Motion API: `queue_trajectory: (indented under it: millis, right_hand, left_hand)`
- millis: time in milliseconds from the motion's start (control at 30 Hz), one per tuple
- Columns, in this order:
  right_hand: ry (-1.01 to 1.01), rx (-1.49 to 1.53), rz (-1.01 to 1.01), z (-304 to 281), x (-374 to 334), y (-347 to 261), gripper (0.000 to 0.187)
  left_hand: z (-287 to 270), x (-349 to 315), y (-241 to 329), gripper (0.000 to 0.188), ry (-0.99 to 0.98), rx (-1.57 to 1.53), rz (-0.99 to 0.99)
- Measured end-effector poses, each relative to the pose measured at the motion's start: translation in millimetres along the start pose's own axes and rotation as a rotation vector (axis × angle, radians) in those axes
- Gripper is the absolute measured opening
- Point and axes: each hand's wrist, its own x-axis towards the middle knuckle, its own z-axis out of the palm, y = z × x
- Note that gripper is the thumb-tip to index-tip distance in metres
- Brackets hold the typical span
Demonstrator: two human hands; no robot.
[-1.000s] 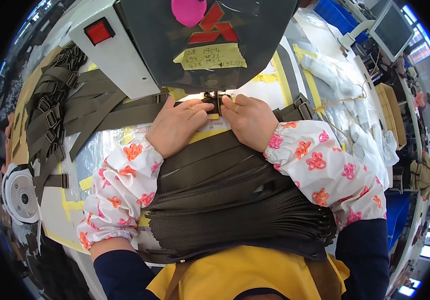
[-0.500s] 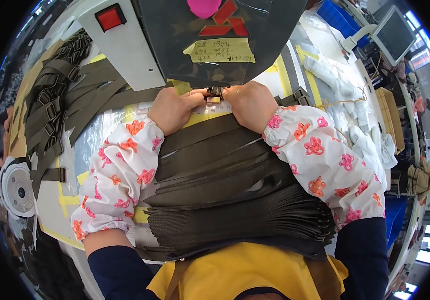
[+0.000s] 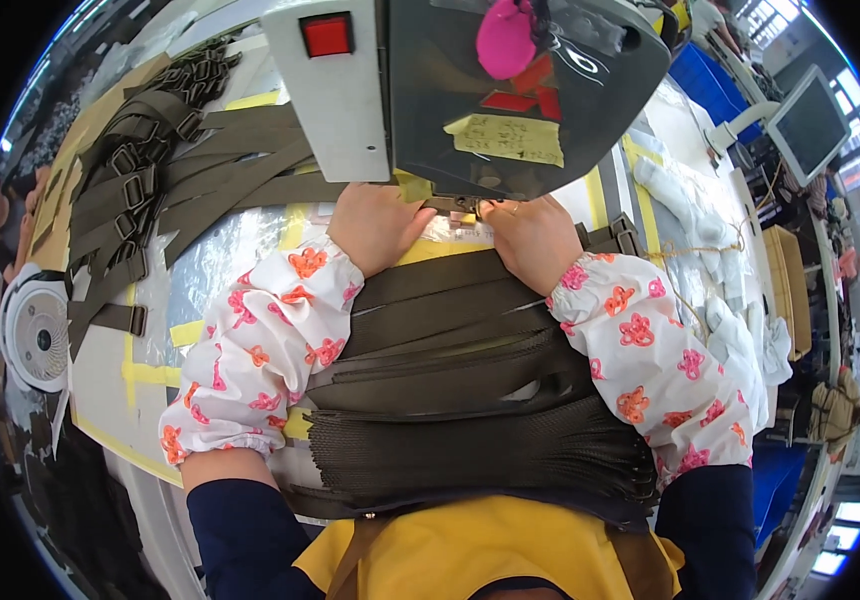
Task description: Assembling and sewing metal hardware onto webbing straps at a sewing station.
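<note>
At the sewing machine (image 3: 525, 110), both hands work close under the dark machine head. My left hand (image 3: 375, 228) is closed on an olive webbing strap (image 3: 302, 188) that runs off to the left; its fingertips are partly hidden by the machine. On the other side of the needle area, my right hand (image 3: 537, 242) pinches the strap's other stretch, and a metal buckle (image 3: 625, 236) lies just right of it. A small metal presser part (image 3: 463, 217) sits between the two hands. Cut straps (image 3: 480, 450) lie stacked in front of me, below my wrists.
Straps with buckles (image 3: 135, 190) are heaped at the left, near a round white fan (image 3: 40, 330). White gloves (image 3: 695, 215) and a loose cord lie to the right. Farther right stand a yellowish box (image 3: 786, 290) and a screen on an arm (image 3: 808, 122).
The view has shifted, so the machine and hands appear farther right and lower. Both hands stay at the machine; my left thumb now sits slightly farther from the presser part.
</note>
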Motion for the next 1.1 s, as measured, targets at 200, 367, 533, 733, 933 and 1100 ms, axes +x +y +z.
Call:
queue_trajectory:
  millis: [200, 367, 533, 733, 933, 1100]
  right_hand:
    - [-0.089, 0.02, -0.012, -3, 1, -3, 0.017]
    - [-0.133, 0.109, -0.049, -22, -15, -5, 0.023]
    - [-0.193, 0.095, -0.104, -22, -15, -9, 0.025]
    - [-0.256, -0.143, -0.147, -21, -5, -11, 0.01]
    - [-0.167, 0.105, -0.025, -15, 9, 7, 0.015]
    - [-0.084, 0.169, -0.169, -23, 2, 3, 0.012]
  left_hand:
    - [-21, -23, -18, 0.027, 0.035, 0.112, -0.077]
    - [-54, -45, -59, 0.058, -0.152, -0.12, -0.307]
    - [-45, -61, -115, 0.057, 0.047, -0.212, -0.477]
    - [-51, -48, -64, 0.037, -0.095, -0.325, -0.059]
    - [-33, -44, -63, 0.043, -0.033, -0.124, 0.0]
    - [-63, -48, -53, 0.03, 0.036, -0.152, 0.015]
